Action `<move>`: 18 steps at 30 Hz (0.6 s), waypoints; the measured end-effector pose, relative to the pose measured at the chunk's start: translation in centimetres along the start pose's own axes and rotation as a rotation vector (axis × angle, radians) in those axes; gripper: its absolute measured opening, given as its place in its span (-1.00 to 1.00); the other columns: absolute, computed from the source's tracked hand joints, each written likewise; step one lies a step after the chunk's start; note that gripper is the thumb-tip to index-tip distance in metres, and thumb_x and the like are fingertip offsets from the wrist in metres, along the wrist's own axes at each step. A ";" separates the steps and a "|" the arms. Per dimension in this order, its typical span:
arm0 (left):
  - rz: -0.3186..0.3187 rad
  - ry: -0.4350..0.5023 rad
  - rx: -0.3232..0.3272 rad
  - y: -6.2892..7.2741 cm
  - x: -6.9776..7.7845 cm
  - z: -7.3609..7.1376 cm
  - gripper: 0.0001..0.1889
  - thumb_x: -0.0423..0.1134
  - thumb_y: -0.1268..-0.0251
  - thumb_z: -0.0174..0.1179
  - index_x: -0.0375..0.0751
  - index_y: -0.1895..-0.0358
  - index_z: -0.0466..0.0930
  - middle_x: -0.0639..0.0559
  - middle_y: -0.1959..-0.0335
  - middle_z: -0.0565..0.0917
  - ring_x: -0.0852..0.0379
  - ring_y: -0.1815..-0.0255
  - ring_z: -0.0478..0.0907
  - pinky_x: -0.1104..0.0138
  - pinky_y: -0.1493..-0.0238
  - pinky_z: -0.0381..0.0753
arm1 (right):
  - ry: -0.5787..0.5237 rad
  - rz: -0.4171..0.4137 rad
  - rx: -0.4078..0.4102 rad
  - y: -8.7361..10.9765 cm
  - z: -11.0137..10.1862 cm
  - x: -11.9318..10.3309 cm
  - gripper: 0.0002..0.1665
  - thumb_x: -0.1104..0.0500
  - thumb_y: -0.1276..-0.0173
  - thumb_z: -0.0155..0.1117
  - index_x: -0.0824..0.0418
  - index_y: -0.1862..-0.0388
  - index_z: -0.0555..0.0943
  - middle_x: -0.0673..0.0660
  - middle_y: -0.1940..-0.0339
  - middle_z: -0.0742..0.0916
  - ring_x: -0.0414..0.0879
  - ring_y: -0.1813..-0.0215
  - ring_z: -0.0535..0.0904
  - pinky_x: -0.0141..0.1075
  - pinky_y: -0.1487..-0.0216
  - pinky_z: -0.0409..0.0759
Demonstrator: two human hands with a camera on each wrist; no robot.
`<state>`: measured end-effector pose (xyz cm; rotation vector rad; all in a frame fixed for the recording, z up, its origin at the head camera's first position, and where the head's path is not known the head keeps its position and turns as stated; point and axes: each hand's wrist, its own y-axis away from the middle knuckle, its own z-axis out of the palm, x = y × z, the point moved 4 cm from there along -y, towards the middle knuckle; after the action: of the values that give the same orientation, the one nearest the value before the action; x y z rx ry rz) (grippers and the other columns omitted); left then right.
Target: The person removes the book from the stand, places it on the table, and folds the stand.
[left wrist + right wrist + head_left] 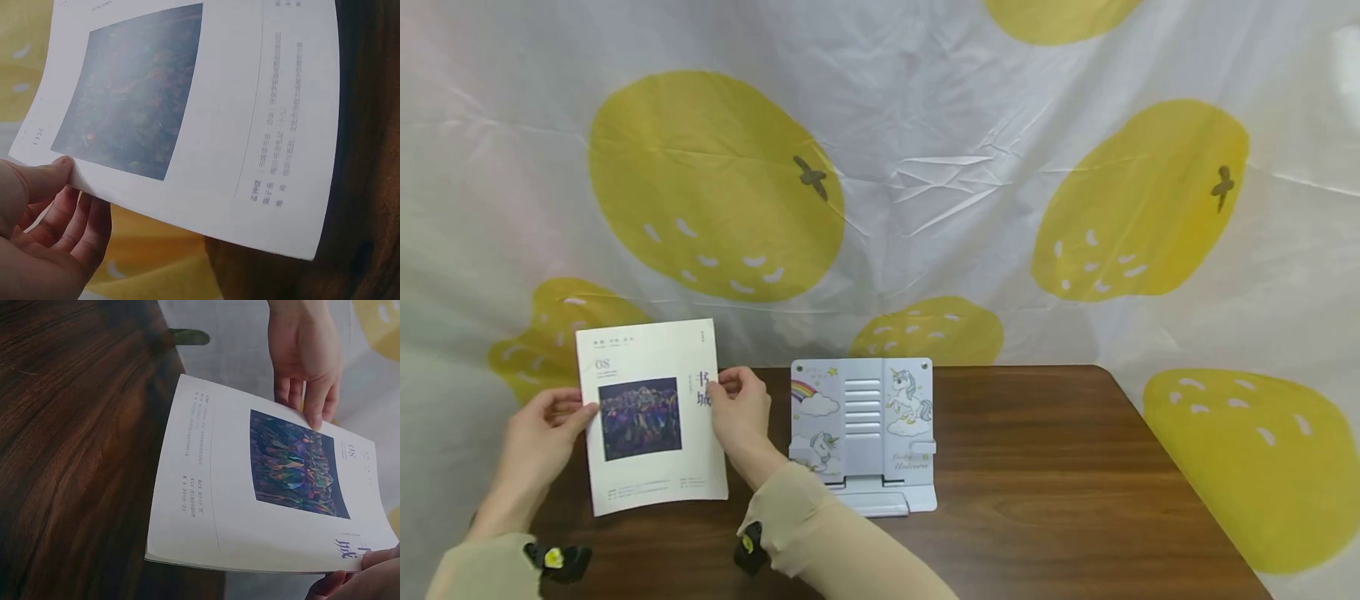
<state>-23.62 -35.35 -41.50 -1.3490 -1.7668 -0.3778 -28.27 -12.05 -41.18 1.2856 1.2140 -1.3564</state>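
Note:
Both hands hold up a white magazine [647, 483] with a dark, colourful picture on its cover, its front facing the head camera. My left hand [541, 446] pinches its left edge, thumb on the cover and fingers behind, as the left wrist view also shows. At the opposite edge my right hand [743, 417] grips it, thumb on the front beside the large printed characters. The magazine [231, 537] bends slightly and stands tilted over the table in the right wrist view. Just right of the right hand is a white metal book stand [862, 417] with unicorn and rainbow pictures.
The book stand rests upright on a dark brown wooden table [1037, 483], whose back right corner is rounded. Behind hangs a pale curtain [925, 217] with big yellow fruit prints. Black straps with yellow parts sit at both wrists.

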 end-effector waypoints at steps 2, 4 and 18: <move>-0.013 0.007 -0.011 -0.3 -0.5 0.4 -0.60 -0.21 -0.46 0.12 -0.50 -0.14 0.43 -0.36 0.07 0.58 0.44 0.39 0.40 0.52 0.45 0.45 | 0.013 0.016 0.023 -0.3 0.3 0.5 -0.91 0.29 -0.29 0.35 0.16 0.38 0.60 -0.11 0.54 0.57 -0.25 0.46 0.50 -0.35 0.46 0.53; -0.018 0.007 -0.018 -0.8 -1.3 0.8 -0.60 -0.16 -0.45 0.12 -0.47 -0.11 0.44 -0.29 0.12 0.61 0.38 0.38 0.43 0.46 0.47 0.47 | 0.020 0.029 0.044 -0.5 0.5 1.0 -0.91 0.30 -0.28 0.35 0.17 0.38 0.61 -0.10 0.55 0.57 -0.24 0.46 0.50 -0.33 0.46 0.53; -0.092 -0.012 -0.042 -2.4 -2.9 3.0 -0.62 -0.24 -0.42 0.15 -0.49 -0.12 0.44 -0.30 0.14 0.58 0.10 0.31 0.49 0.46 0.49 0.44 | 0.028 0.107 0.108 -2.0 1.2 3.3 -0.90 0.35 -0.27 0.31 0.18 0.40 0.64 -0.08 0.57 0.56 -0.20 0.48 0.49 -0.27 0.42 0.54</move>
<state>-26.92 -36.10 -44.92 -1.3047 -1.8442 -0.4603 -30.69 -12.94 -44.30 1.4292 1.0877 -1.3450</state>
